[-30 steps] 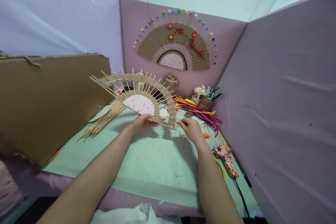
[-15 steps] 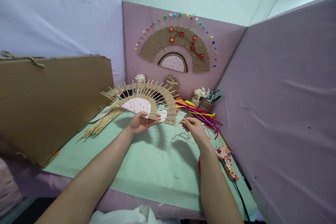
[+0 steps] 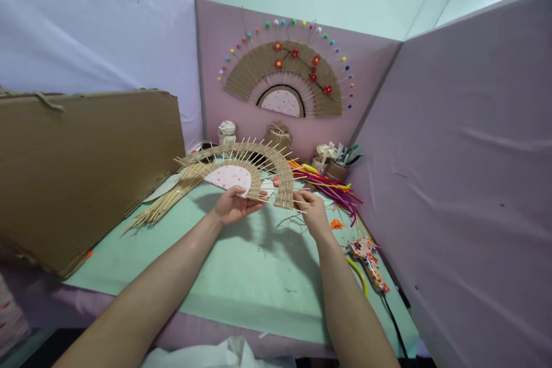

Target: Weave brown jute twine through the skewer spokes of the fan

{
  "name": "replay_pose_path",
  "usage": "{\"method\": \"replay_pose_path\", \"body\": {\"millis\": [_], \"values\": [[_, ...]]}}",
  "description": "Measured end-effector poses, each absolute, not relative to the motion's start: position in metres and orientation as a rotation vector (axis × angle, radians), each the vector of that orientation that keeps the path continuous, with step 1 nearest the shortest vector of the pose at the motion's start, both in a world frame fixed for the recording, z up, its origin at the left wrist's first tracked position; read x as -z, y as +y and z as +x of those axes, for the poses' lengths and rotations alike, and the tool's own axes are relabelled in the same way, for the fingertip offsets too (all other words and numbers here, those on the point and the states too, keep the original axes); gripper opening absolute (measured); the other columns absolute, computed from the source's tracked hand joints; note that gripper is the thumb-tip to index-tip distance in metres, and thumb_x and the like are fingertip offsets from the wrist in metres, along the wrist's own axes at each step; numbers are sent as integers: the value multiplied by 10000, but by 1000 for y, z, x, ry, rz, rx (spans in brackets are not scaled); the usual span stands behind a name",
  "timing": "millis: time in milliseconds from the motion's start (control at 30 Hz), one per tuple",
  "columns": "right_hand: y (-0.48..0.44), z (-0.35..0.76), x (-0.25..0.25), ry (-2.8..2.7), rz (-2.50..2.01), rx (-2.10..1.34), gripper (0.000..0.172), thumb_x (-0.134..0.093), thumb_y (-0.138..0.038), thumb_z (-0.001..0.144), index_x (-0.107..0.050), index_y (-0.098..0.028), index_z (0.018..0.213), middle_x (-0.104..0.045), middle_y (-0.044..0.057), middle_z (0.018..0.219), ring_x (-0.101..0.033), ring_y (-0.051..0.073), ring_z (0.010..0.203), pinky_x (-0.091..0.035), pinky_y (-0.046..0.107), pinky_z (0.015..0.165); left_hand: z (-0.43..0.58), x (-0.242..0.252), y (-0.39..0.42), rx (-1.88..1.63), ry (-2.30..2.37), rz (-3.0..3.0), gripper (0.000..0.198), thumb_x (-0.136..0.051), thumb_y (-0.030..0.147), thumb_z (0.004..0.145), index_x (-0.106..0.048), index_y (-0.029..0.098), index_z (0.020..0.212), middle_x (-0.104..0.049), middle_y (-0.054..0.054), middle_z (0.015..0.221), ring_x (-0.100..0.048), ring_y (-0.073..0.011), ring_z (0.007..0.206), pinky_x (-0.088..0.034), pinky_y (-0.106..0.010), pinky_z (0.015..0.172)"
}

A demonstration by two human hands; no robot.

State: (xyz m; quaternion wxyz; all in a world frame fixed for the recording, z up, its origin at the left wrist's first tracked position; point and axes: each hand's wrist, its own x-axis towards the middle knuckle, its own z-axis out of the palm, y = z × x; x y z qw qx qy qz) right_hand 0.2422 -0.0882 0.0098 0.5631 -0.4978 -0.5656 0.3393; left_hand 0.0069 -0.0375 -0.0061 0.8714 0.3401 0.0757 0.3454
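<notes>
Fan [image 3: 255, 180] held by the left hand [image 3: 233, 206], the grip of the right hand [image 3: 314, 211] at its right edge unclear; two bands [image 3: 283, 179] are woven, stick ends [image 3: 300, 177] left bare.

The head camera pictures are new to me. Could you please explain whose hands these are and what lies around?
No machine here: these are one person's two bare hands, seen by a camera worn on the head, looking forward and down. The left hand holds a woven fan near its spotted centre; the right hand is at its right edge, the exact grip too small to tell. On the green table lie a bundle of sticks, coloured strips and a flower-patterned tool with a cord. Behind, another fan hangs on a pink panel.
</notes>
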Motion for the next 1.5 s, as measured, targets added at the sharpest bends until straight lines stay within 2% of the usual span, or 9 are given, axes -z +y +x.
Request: {"method": "replay_pose_path", "body": {"millis": [300,467,833,1000,1233,1367,1500], "values": [[-99,250,-18,-1519,-1314,-239,353,-513,-480,791,-629,-162,691,-605,41,680,-470,138,615,-373,259,606,-1,7,-29,-771,246,778,407,-406,199,770,-633,11,1051,-670,-191,1061,-639,-266,981,-461,-359,895],[-100,252,-17,-1568,-1354,-46,373,-519,-501,796,-568,-177,619,-546,17,598,-440,128,576,-344,251,592,-3,5,-29,-783,304,795,397,-422,197,759,-640,9,1032,-671,-202,1052,-648,-273,957,-465,-368,888],[-102,254,-22,-1558,-1353,-21,356,-548,-487,777,-538,-181,594,-501,-1,574,-402,117,553,-322,253,566,-5,2,-31,-799,336,815,379,-427,189,760,-649,19,1015,-674,-190,1052,-659,-270,919,-480,-388,870],[-100,254,-22,-1548,-1346,-94,349,-537,-494,782,-564,-179,632,-546,10,603,-436,128,565,-344,256,583,-6,1,-31,-825,325,795,374,-432,191,751,-660,22,995,-684,-181,1031,-665,-261,896,-493,-370,848],[-97,257,-21,-1592,-1285,-153,258,-516,-408,814,-603,-179,732,-624,48,730,-526,164,670,-394,271,656,-7,0,-31,-793,310,806,387,-423,194,749,-667,12,988,-689,-177,1017,-667,-260,884,-498,-356,818],[-98,260,-21,-1667,-1199,-99,226,-493,-373,842,-604,-188,774,-623,51,779,-545,169,728,-406,279,698,-10,3,-29,-755,287,856,396,-412,208,765,-665,4,990,-679,-197,1031,-662,-260,901,-477,-367,843],[-102,261,-25,-1662,-1190,-17,242,-524,-401,828,-598,-188,740,-590,37,731,-516,155,677,-391,276,658,-12,4,-28,-712,313,890,399,-414,214,770,-664,-4,991,-674,-207,1037,-665,-265,883,-476,-371,835]]}}
